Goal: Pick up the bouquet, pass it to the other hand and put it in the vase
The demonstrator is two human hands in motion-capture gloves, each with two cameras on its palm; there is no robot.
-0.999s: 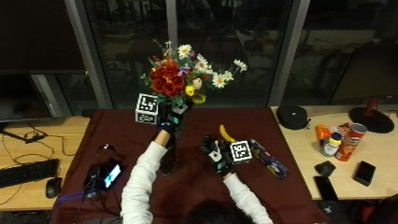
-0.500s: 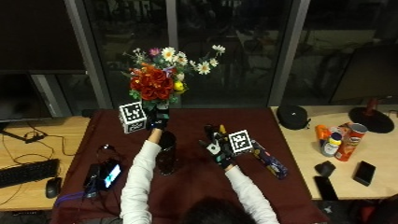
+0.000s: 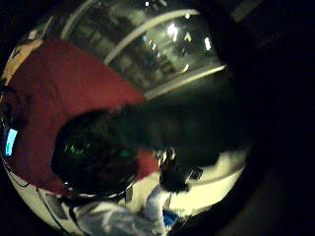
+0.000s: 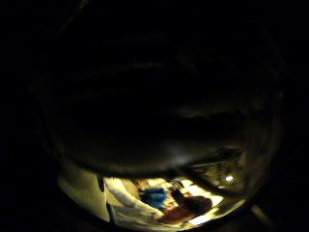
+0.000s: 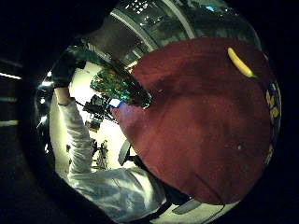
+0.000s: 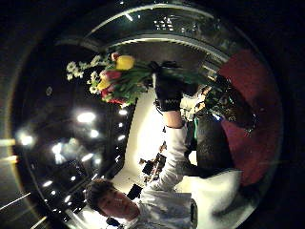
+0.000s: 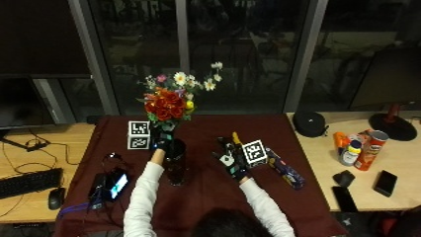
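Above the maroon table (image 7: pixel 217 197), left hand (image 7: pixel 162 140) grips the bouquet (image 7: pixel 172 101) upright, blooms up, over the vase (image 7: pixel 175 163); right hand (image 7: pixel 231 159) fingers released.

I log the bouquet (image 7: pixel 172 101), centre of frame: red blooms, white daisies, one yellow bud, one pink, green stems. Vase (image 7: pixel 175 162) below it: dark, near black. Left hand (image 7: pixel 161 140) and right hand (image 7: pixel 231 160): black gloves, white sleeves. Tablecloth (image 7: pixel 210 192): dark maroon, plain. Table (image 7: pixel 388 197) wood at both sides: pale tan. At right I note a red can (image 7: pixel 371 150) and an orange bottle (image 7: pixel 341 145).
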